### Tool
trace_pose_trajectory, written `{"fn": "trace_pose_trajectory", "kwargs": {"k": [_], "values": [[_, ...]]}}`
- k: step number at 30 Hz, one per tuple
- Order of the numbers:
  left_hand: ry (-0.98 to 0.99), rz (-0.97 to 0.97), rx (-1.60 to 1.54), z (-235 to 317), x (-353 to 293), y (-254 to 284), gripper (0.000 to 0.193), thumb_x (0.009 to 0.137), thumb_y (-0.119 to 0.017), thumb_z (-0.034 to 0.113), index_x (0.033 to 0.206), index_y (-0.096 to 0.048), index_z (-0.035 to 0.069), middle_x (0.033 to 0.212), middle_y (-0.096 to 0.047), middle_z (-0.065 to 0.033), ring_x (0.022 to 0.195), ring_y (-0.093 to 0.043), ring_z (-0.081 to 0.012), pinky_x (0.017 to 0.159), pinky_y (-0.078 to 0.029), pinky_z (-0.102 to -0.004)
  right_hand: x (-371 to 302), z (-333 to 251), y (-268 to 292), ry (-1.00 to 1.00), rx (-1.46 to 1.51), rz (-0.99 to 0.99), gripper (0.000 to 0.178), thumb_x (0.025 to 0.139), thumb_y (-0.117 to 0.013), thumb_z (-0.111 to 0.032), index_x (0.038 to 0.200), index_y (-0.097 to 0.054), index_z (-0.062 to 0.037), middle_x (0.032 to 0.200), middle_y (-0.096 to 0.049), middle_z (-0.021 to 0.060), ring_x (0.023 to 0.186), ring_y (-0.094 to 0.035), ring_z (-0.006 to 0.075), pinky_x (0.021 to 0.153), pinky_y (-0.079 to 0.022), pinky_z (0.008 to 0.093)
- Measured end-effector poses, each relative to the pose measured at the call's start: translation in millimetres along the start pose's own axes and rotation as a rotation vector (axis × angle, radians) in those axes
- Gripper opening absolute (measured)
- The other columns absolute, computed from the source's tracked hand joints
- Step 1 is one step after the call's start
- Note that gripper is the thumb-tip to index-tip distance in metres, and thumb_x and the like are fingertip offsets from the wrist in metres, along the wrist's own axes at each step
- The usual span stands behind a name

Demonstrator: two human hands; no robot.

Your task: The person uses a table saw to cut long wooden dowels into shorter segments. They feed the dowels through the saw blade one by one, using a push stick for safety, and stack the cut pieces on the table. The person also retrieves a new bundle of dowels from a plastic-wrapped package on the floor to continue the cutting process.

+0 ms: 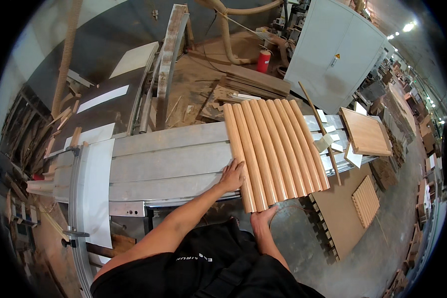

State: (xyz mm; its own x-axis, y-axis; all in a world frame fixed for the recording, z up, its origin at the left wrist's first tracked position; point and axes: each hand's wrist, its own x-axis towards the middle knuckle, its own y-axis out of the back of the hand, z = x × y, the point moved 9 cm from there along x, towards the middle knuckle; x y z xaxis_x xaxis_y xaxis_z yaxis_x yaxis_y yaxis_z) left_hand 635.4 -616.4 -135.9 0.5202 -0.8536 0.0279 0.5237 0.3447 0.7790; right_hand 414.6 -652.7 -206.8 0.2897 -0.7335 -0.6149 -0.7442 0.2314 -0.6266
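In the head view, a ribbed wooden panel (278,149), made of rounded light-brown slats side by side, lies across the right part of a long grey metal desk (169,161), its near edge sticking out past the desk's near side. The left hand (232,177) rests on the panel's left edge, its grip loose, with the fingers laid out over the nearest slat rather than closed around it. The right hand (263,217) is at the near edge, close to the near left corner; its fingers are mostly hidden by the panel, so I cannot tell whether that grip is clamped.

At the left of the desk, a white sheet (97,193) lies beside a metal rail (76,198). Right of the panel, a thin wooden stick (307,99) slants across the desk, and farther right is a flat wooden board (365,131). On the right, lower than the desk, a smaller ribbed panel (366,201) lies on a brown sheet (345,233). On the far side are a stack of boards (258,83), a red fire extinguisher (263,60) and a tall grey cabinet (333,49).
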Motion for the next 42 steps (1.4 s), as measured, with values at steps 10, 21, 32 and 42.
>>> {"fn": "trace_pose_trajectory", "kwargs": {"k": [10, 21, 32, 42], "values": [[0.032, -0.094, -0.048, -5.4, 8.2, -3.5, 0.074, 0.094, -0.061, 0.029, 0.156, -0.028, 0.005, 0.164, -0.012, -0.0288, 0.150, -0.021, -0.0448, 0.120, -0.021, -0.0545, -10.0, -6.4, -38.4, -0.004, 0.035, 0.008, 0.091, 0.093, -0.029, -0.080, 0.155, -0.034, -0.0140, 0.155, -0.042, 0.0128, 0.136, -0.047, 0.0347, 0.113, -0.039, 0.0532], [0.185, -0.082, -0.163, -3.4, 9.0, -9.5, 0.080, 0.099, -0.058, 0.032, 0.161, -0.013, 0.009, 0.167, 0.003, -0.0235, 0.155, -0.005, -0.0369, 0.123, -0.006, -0.0526, 11.8, 22.6, -24.3, -0.119, -0.023, -0.097, 0.098, 0.089, -0.031, -0.085, 0.155, -0.031, -0.0118, 0.151, -0.045, 0.0135, 0.132, -0.047, 0.0333, 0.109, -0.039, 0.0498], [0.150, 0.179, -0.233, 6.0, -29.5, 12.0, 0.073, 0.093, -0.066, 0.029, 0.153, -0.034, 0.001, 0.159, -0.028, -0.0277, 0.149, -0.027, -0.0398, 0.120, -0.026, -0.0468, -33.0, -6.2, 22.2, -0.449, -0.262, -0.016, 0.109, 0.082, -0.041, -0.090, 0.159, -0.020, -0.0168, 0.158, -0.031, 0.0146, 0.143, -0.033, 0.0330, 0.115, -0.023, 0.0601], [0.491, 0.272, -0.372, 50.7, -243.2, -29.4, 0.038, 0.093, -0.065, 0.031, 0.120, -0.063, 0.004, 0.109, -0.066, -0.0189, 0.105, -0.063, -0.0396, 0.090, -0.050, -0.0464, 73.4, -77.4, 274.4, -0.621, -1.283, -0.007, 0.111, 0.078, -0.037, -0.094, 0.147, -0.042, -0.0061, 0.107, -0.065, 0.0186, 0.085, -0.065, 0.0355, 0.076, -0.053, 0.0503]]}}
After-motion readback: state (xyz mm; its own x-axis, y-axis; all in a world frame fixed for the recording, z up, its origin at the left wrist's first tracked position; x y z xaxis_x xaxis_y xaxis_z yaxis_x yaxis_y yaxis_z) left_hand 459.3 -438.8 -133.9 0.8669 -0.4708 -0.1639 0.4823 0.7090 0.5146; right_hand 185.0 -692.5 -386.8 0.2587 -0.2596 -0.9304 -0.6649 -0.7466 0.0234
